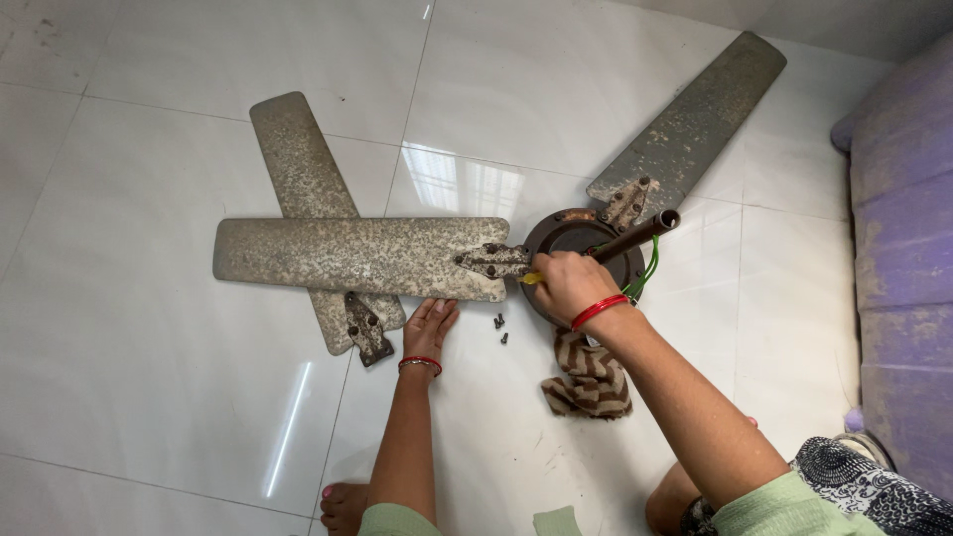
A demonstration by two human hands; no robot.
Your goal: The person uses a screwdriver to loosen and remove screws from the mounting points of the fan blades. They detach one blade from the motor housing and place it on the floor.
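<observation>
We pin the blade [357, 256] flat with the open left hand [429, 328]. The right hand [566, 283] grips the yellow-handled screwdriver [532, 278]; best keep it square on the bracket [493, 261] so rusty screws [500, 326] don't strip.

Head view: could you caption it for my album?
Right hand works a yellow-handled tool at a rusty ceiling fan's hub; left hand steadies a blade.

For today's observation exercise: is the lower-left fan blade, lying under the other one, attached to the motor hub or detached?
Detached. The loose blade lies on the floor, its bracket end clear of the motor hub.
</observation>
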